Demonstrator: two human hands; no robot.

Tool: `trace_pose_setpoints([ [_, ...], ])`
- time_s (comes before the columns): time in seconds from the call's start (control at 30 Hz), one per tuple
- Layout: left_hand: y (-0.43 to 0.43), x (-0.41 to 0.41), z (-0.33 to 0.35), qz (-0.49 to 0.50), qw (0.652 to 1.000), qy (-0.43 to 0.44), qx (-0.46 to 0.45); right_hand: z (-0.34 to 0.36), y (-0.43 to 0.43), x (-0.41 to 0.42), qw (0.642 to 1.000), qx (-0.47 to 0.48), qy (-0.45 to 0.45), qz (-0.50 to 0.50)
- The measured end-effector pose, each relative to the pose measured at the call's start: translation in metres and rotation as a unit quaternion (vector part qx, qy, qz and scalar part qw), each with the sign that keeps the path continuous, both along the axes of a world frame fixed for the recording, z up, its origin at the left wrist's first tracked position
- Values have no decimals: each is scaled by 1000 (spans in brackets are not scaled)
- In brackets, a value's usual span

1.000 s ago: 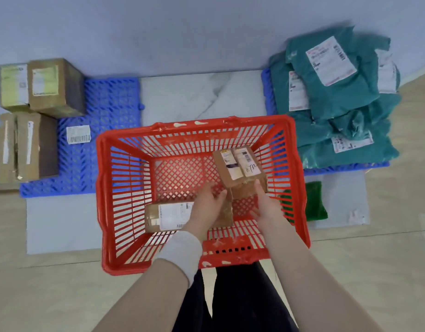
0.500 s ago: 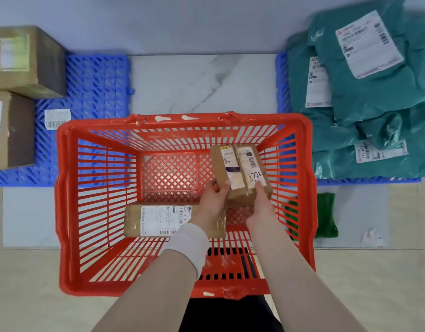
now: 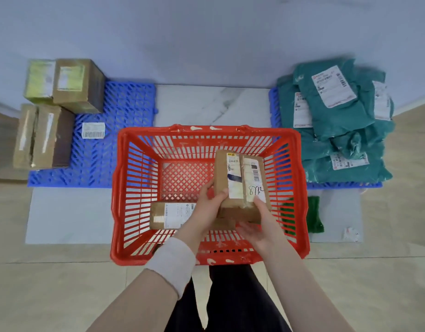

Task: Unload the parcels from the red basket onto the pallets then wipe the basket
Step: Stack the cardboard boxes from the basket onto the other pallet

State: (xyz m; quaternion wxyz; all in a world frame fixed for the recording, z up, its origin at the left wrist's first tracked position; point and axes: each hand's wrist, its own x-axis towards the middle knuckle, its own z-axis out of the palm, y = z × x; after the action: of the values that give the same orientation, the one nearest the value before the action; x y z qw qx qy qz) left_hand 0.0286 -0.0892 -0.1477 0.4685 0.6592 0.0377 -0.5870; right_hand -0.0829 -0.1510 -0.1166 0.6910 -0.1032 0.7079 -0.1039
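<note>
The red basket stands on the floor in front of me. Over its right half I hold a brown cardboard parcel with white labels. My left hand grips its left side and my right hand grips its lower right edge. A second brown parcel with a white label lies flat on the basket's floor, partly hidden by my left hand. A blue pallet lies at the left and another blue pallet at the right.
Several cardboard boxes sit on the left pallet beside a loose label. Teal mailer bags are piled on the right pallet. A green cloth lies on the grey mat right of the basket. A wall runs behind.
Both hands have closed on the labelled parcel and raised it from the basket floor. The view has shifted, so the basket sits more central and the left boxes show again.
</note>
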Motion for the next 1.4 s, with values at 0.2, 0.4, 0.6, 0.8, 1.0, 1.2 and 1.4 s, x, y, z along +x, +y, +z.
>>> trace_pose_setpoints([
  [0.2,77,60,48,-4,997,-20,-80,37,69,43,987,-134,-37,75],
  [0.4,134,140,78,45,986,-112,-119,53,133,131,966,-225,-72,108],
  [0.6,142,207,81,108,974,-157,-124,57,135,212,949,-271,-89,138],
  [0.8,117,276,52,129,967,-193,-105,31,101,298,898,-354,-63,253],
  [1.0,76,348,11,144,968,-176,-103,-6,54,374,855,-385,24,345],
  [1.2,50,396,-48,157,969,-169,-92,-61,10,425,845,-329,74,414],
  [1.4,35,405,-120,156,975,-159,-16,-130,-10,456,885,-207,97,406],
])
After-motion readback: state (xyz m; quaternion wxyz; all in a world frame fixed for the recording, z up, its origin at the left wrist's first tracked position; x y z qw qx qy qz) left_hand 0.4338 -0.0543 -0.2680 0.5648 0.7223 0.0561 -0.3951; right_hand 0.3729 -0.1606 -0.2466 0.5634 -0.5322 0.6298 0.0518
